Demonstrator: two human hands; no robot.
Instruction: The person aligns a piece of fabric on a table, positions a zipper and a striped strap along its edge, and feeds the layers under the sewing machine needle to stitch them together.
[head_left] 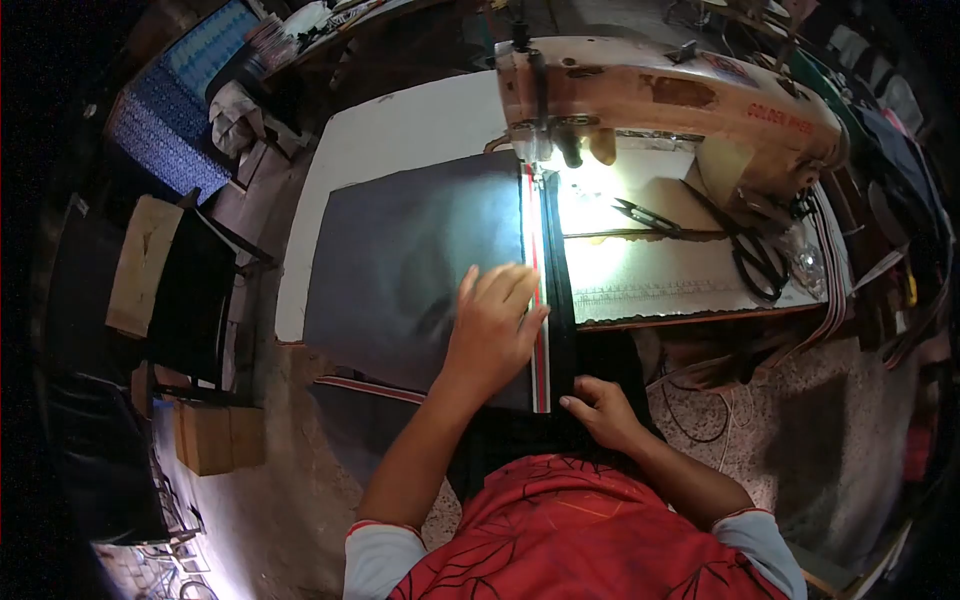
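My left hand (495,318) lies on a dark grey fabric panel (400,235), fingers stretched out beside a red, white and black striped tape (541,370). The tape runs along the panel's right side, up to the lit presser foot (541,172) of a sewing machine (650,95). Along the tape's right is a black fabric edge (562,300). Near its lower end, my right hand (605,412) is closed, thumb and forefinger pinching the black fabric by my lap. Its other fingers are curled and partly hidden.
Thread snips (647,216) and large black scissors (757,262) lie right of the needle on the white table (400,120). More striped tape (830,260) hangs over the right edge. Left stand a chair (185,290) and a cardboard box (218,437).
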